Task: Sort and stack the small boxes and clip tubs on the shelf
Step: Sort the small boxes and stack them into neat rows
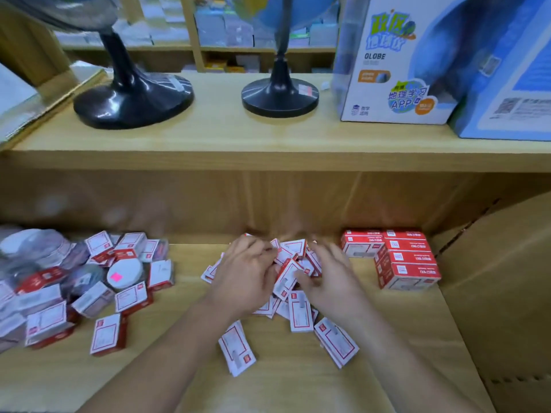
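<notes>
Two bare forearms come up from 6 o'clock and the hands meet over the middle heap of small boxes [298, 314]. The left hand [244, 275] lies knuckles-up with its fingers bent down among the cartons; blur hides whether it pinches one. The right hand [331, 278] rests on the heap, fingers spread and loosely bent, thumb against a tilted box.

The boxes are flat little card cartons, white-faced with a thin red frame and red sides, lying at every angle. At 8 o'clock a second jumble [131, 299] mixes the same cartons with round clip tubs [125, 272]; one has a white lid with a pink sticker, and others further left are clear plastic. At 3 o'clock from the hands, red boxes [405, 260] stand squarely stacked against the back wall.

All of it sits on a pale wood-grain shelf [283, 389]. A brown corrugated carton [507, 278] stands at 4 o'clock. On the upper board [208, 138], running from 10 to 2 o'clock, are two glossy black globe stands [134, 96] and a printed globe box [396, 70]. Blurred stocked shelving lies behind at 12.
</notes>
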### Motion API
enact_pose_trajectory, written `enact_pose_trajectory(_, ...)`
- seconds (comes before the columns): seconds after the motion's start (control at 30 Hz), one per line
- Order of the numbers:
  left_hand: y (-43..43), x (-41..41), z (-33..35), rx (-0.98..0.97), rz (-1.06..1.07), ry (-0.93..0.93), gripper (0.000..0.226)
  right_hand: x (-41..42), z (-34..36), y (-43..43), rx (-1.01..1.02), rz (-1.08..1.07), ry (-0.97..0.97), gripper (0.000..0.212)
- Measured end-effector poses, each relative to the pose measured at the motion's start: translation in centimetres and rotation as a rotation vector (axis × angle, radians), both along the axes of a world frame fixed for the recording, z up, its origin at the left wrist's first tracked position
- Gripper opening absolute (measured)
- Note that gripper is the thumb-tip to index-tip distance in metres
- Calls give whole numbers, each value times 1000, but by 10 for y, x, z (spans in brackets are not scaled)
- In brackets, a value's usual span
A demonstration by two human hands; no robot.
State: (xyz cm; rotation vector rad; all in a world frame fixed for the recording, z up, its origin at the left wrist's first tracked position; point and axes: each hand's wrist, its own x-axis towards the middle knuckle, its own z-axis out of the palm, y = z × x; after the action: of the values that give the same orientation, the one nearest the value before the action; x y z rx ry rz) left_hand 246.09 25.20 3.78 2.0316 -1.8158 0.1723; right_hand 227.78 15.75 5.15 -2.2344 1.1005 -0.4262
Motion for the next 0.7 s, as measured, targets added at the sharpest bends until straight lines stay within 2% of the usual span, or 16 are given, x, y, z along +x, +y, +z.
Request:
enact_pose_trajectory(0.07, 9, -2, 6, 18, -31, 45, 26, 7, -11, -4, 9, -8, 97, 64)
enact_pose_trajectory(0.17, 28, -2, 11, 92, -85, 117, 29, 2, -23, -4, 97, 8, 93, 77)
enact_pose_trajectory(0.27, 40, 2, 15, 151, -109, 168, 34, -6, -25, 2, 67, 23, 90, 59)
enact_pose_trajectory(0.37, 38, -3, 18, 200, -33, 117, 42, -15, -27, 9, 82, -6, -67, 31)
enact_pose_trajectory(0.43, 31, -12, 17, 246, 3, 83, 39, -22, -26, 13, 78, -61, -132, 28)
enact_pose_trajectory(0.6, 22, -18, 19, 275, 2, 153, 30, -37, -22, 17, 200, -198, -85, 31)
enact_pose_trajectory(0.7, 6, -10, 30, 162, -103, 184, 20, -36, -23, 13, 234, -227, 21, 13)
